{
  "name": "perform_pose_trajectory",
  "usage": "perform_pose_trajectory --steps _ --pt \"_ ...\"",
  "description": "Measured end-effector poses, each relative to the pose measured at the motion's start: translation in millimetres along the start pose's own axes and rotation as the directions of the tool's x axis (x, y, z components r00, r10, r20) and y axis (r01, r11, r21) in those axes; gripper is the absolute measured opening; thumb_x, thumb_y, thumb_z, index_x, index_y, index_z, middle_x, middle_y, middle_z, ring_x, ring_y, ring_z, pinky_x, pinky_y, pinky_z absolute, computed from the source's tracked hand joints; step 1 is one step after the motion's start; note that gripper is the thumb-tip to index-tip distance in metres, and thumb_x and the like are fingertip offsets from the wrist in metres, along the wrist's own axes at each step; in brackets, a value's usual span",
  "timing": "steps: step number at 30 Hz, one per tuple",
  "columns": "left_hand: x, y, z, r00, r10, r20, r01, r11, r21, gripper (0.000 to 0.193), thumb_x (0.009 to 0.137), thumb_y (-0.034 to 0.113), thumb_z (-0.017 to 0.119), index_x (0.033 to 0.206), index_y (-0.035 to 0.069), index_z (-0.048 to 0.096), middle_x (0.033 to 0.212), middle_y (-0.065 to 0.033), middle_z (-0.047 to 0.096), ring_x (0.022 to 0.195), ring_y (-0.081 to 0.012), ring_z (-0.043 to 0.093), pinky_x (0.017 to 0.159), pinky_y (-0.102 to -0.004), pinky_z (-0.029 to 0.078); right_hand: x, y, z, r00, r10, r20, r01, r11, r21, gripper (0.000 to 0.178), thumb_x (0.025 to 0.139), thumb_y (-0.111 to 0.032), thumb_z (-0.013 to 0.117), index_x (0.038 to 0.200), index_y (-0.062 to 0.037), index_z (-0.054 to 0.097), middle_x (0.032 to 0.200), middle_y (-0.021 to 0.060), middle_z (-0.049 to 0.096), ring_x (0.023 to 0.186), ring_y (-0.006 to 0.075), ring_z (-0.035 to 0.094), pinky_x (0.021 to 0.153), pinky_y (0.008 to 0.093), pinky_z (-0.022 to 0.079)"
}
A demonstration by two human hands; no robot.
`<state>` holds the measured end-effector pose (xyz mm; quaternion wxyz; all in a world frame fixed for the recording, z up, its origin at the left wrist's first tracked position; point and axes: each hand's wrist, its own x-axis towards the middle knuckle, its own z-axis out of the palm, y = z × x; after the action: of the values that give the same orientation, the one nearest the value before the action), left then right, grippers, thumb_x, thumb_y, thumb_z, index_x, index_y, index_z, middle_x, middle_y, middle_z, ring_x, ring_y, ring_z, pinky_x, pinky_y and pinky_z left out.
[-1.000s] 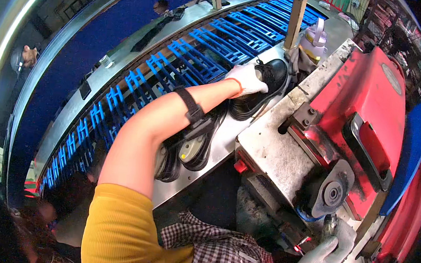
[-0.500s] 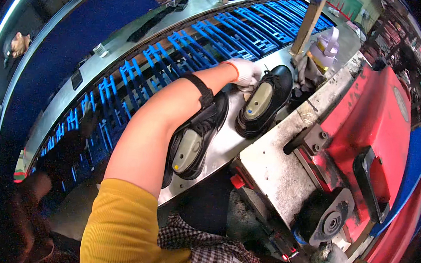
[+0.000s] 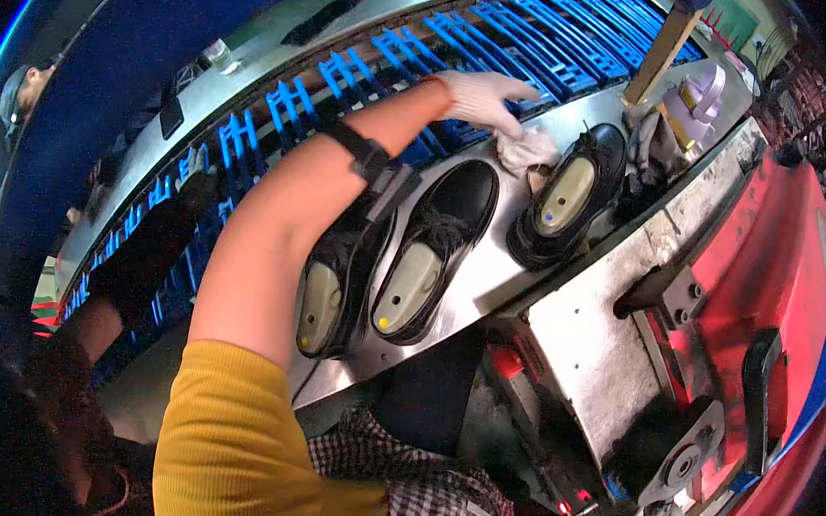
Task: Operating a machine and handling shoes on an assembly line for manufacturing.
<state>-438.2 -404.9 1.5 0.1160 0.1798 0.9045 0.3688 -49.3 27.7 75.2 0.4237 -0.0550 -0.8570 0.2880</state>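
Left arm [image 3: 282,237] extended forward, gloved fingers [image 3: 520,91] apart.

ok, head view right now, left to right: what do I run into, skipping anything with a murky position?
dark flat rectangle → leftmost black shoe → middle black shoe → rightmost black shoe → lilac bottle → red machine cover
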Motion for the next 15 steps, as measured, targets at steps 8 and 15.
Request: perform_pose_trajectory --steps 8,15 --pt "41.3 53.8 13.6 0.987 0.045 0.157 -0.128 0.809 0.574 0.042 0.083 0.032 0.067 0.119 0.012 0.074 0.087 -0.0164 0.071 0.078 -0.0233 0.07 0.069 -0.0389 0.052 -1.4 -0.7 -4.2 0.997 0.072 0.029 -0.074 0.994 0.081 0.044 0.109 -0.032 0.049 0.112 0.0099 0.061 0.104 0.0194 0.067 0.095 0.0279 0.065 0.089 0.0381 0.054" --pt "-29.6 42.6 -47.2 0.908 0.056 -0.414 -0.23 0.894 -0.385 0.021 0.095 0.012 0.06 0.099 -0.001 0.076 0.081 -0.0057 0.072 0.07 -0.0105 0.065 0.064 -0.0245 0.053 -1.8 2.0 -4.9 0.998 0.059 0.027 -0.061 0.997 0.054 0.039 0.109 -0.028 0.049 0.111 0.0094 0.061 0.105 0.0197 0.067 0.096 0.0293 0.064 0.091 0.0393 0.053"
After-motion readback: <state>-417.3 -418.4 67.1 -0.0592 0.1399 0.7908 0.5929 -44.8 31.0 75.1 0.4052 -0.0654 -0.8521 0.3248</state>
